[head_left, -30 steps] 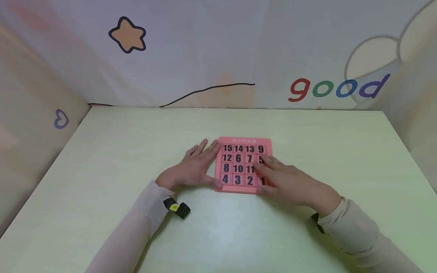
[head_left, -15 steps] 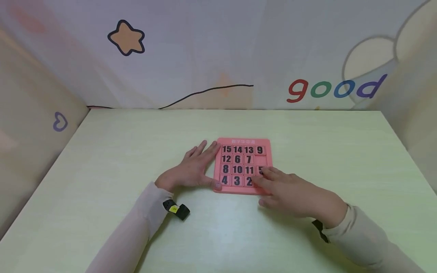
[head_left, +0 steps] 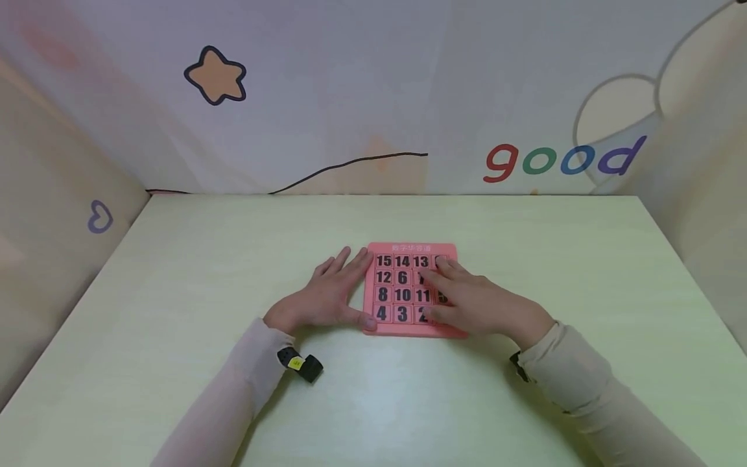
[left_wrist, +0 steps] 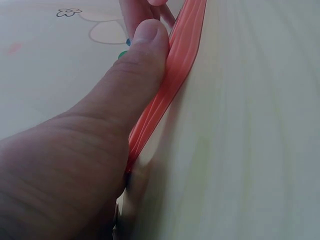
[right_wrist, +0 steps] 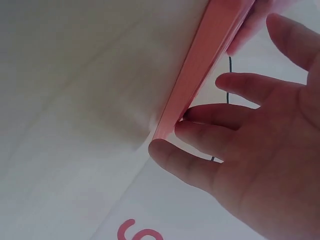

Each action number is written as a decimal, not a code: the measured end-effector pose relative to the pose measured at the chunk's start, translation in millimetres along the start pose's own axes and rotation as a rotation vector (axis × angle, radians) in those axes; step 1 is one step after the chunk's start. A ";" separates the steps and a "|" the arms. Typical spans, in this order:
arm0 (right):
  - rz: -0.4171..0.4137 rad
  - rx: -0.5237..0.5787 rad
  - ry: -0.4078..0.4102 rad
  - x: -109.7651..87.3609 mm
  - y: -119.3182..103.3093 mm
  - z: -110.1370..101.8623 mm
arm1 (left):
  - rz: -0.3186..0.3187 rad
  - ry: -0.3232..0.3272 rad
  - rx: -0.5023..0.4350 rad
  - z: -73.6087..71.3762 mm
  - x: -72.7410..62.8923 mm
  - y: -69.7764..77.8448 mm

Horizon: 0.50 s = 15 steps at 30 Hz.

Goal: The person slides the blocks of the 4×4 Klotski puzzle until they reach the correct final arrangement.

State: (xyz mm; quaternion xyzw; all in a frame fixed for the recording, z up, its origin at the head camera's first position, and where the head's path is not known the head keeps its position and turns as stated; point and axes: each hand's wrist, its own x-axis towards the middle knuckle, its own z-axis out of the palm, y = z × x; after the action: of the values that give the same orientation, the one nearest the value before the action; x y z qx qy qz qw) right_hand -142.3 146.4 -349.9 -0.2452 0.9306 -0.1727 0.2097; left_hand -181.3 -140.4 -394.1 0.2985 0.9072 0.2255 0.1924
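A pink number sliding puzzle point(head_left: 402, 296) lies flat on the table, its black-numbered tiles in rows. My left hand point(head_left: 327, 295) rests along the puzzle's left edge, fingers spread, thumb at the near corner. In the left wrist view the thumb point(left_wrist: 125, 75) presses against the pink rim point(left_wrist: 182, 55). My right hand point(head_left: 487, 298) reaches over the right side with fingers extended, fingertips at the 9 tile point(head_left: 439, 261) and the 7. It hides much of the right column; part of the 5 tile point(head_left: 442, 298) shows beneath it. The right wrist view shows the fingers point(right_wrist: 185, 162) beside the pink side wall point(right_wrist: 192, 70).
A pale green table point(head_left: 373, 402) surrounds the puzzle. Printed walls stand behind and at both sides, with a star point(head_left: 216, 76) and the word "good" point(head_left: 563, 161) on the back wall. Dark straps point(head_left: 300, 364) sit at the sleeve cuffs.
The 5 tile slid one row toward the near edge under my right fingers, leaving a gap below the 9. My right hand then moved back up over the 9. The left hand stayed put.
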 end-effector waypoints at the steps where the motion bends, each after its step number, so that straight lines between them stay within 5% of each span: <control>1: 0.002 -0.006 0.000 0.1 -0.2 -0.1 | -0.001 -0.002 0.002 -1.0 0.4 0.6; 15: 0.016 -0.046 -0.056 -17.7 -18.8 -3.6 | -0.023 -0.005 0.007 0.7 0.4 2.8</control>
State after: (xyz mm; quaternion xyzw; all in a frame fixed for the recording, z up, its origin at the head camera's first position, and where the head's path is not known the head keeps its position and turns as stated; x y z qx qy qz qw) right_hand -122.8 141.0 -333.5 -0.2474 0.9300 -0.1427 0.2312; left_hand -180.0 -138.0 -393.3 0.2892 0.9109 0.2193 0.1964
